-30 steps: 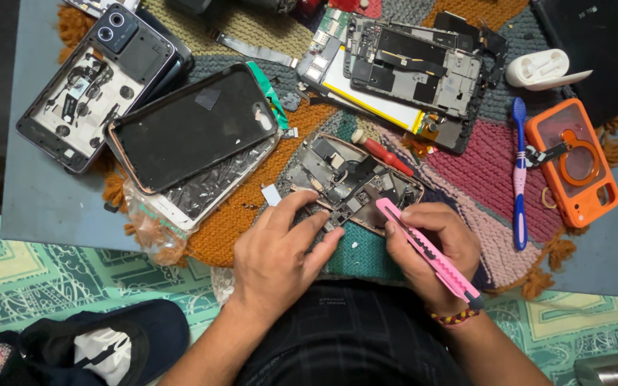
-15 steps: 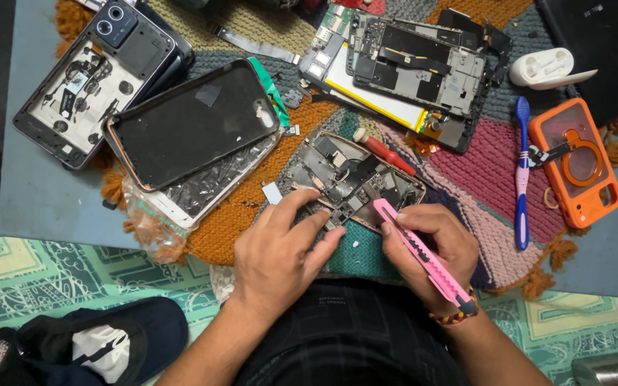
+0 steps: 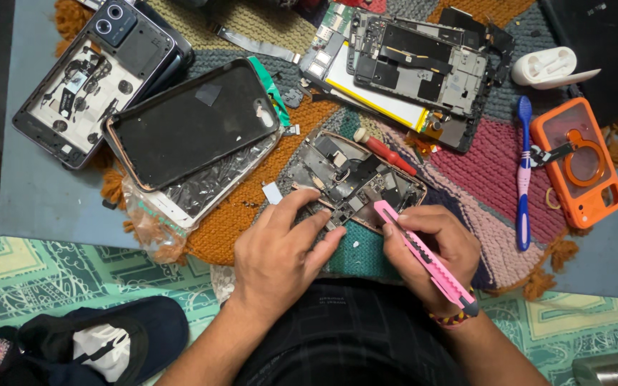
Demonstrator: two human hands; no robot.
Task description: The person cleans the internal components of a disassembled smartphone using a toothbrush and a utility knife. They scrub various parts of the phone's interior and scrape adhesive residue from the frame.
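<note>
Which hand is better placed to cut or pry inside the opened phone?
Probably the right hand: it already grips the pink utility knife, tip at the opened phone. The left hand rests fingers on its edge, steadying it.

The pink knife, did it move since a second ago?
No. The pink knife in the right hand keeps its tip at the same edge of the opened phone; only the camera shifted.
</note>
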